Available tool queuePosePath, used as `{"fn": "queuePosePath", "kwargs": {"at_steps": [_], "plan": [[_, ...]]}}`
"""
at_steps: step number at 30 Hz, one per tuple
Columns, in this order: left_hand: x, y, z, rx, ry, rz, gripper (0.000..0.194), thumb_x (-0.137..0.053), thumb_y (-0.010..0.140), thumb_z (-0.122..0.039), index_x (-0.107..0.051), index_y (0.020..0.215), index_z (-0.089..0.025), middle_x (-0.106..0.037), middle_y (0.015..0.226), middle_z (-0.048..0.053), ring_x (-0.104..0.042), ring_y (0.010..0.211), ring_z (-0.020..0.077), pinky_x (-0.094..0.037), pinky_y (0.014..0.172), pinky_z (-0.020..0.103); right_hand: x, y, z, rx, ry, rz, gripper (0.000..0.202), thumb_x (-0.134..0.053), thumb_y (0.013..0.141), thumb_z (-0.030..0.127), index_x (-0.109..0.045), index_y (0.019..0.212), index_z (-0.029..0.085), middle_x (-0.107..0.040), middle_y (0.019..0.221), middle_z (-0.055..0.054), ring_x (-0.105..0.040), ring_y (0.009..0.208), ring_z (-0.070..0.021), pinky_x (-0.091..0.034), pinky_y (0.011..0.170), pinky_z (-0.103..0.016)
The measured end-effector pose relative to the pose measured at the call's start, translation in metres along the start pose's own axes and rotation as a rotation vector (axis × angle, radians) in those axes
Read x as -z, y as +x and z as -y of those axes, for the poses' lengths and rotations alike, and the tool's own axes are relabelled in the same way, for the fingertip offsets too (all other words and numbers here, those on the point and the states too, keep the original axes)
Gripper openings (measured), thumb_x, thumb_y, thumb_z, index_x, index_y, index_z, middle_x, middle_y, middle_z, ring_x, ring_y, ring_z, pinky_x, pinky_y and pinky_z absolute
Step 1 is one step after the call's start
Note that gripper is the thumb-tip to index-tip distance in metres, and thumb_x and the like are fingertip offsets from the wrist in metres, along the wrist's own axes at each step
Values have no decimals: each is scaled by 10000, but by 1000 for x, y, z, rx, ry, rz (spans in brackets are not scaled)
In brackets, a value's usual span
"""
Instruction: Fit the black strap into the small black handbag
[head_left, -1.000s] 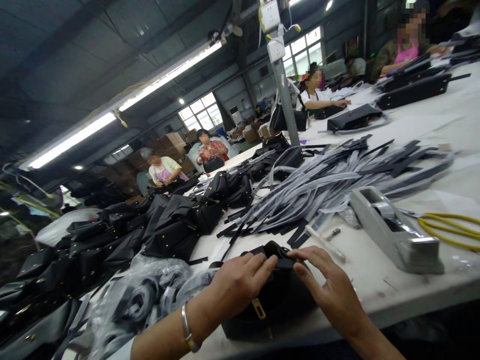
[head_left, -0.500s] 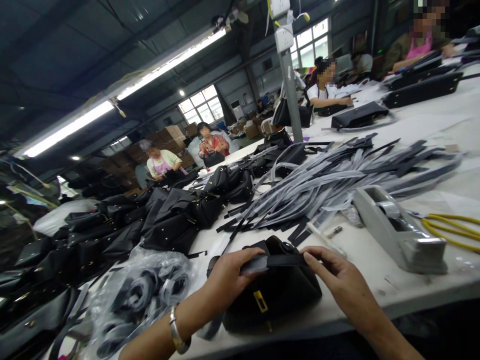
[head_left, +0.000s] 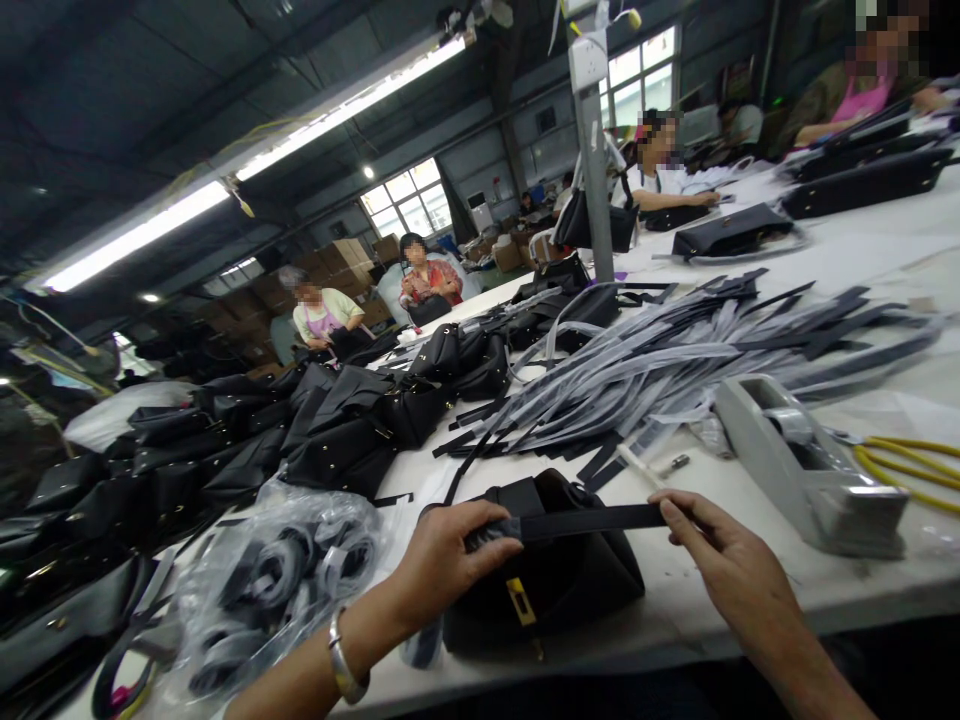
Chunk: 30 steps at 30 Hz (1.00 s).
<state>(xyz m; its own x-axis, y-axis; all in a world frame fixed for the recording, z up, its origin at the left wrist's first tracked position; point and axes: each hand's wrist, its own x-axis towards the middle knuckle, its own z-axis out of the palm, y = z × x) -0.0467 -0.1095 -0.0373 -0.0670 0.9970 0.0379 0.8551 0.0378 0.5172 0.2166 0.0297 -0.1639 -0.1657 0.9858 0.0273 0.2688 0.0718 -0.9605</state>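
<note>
A black strap [head_left: 592, 520] is stretched across the opening of a black handbag [head_left: 555, 595] with a gold clasp [head_left: 519, 602]. My left hand [head_left: 457, 550], closed, grips the strap's left part, where a grey, film-like wrapping shows between thumb and fingers. The strap's right end is pinched by my right hand [head_left: 720, 560], out past the bag's right side. The bag stands on the white table [head_left: 675, 610] near its front edge.
Left of the bag lies a clear plastic bag [head_left: 277, 590] of rolled straps. Behind are piled black bags [head_left: 337, 440] and many wrapped straps [head_left: 637, 370]. A grey tape dispenser [head_left: 810, 470] and yellow-handled scissors [head_left: 907, 465] stand right. Several people work farther back.
My right hand has moved to the right with the strap end, and a longer stretch of black strap shows between my hands. The view has shifted slightly.
</note>
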Motion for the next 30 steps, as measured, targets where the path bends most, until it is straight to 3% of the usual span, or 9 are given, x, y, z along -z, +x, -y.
{"fn": "queuePosePath", "kwargs": {"at_steps": [13,18,21,26,30], "plan": [[0,-3,0,-11,19,-52,208,-702,885,-361,-724,1040,-223,-721,933,-5,-655,831,160,-428,742,203,3,-6,10,-25,-2,-23,535,-544,745,665,-726,986,223,-703,787,-43,-679,695,-239,-561,685,-296],[3,-2,-5,-40,59,-16,262,-666,914,-422,-708,1083,-227,-717,986,9,-656,888,179,-445,777,209,3,-10,17,38,9,-39,511,-559,759,658,-732,974,228,-693,742,-40,-677,667,-233,-572,628,-274],[2,-1,-12,-86,109,14,295,-575,970,-452,-680,1139,-234,-707,1043,24,-654,933,198,-455,809,231,1,-14,19,103,57,-10,460,-587,792,626,-734,967,227,-719,824,-47,-681,669,-217,-583,634,-254],[-7,11,-26,-74,147,12,314,-423,1016,-286,-610,1264,-238,-676,1155,53,-636,1027,228,-461,887,290,-8,-19,27,182,98,57,410,-605,846,580,-742,1043,246,-741,935,-32,-692,734,-203,-579,712,-241],[-7,21,-33,-25,-33,87,370,-376,1015,-223,-525,1352,-260,-709,966,11,-644,895,177,-459,804,252,-9,-17,34,177,140,77,452,-596,854,593,-741,1076,226,-747,876,-40,-698,755,-214,-574,711,-254]]}}
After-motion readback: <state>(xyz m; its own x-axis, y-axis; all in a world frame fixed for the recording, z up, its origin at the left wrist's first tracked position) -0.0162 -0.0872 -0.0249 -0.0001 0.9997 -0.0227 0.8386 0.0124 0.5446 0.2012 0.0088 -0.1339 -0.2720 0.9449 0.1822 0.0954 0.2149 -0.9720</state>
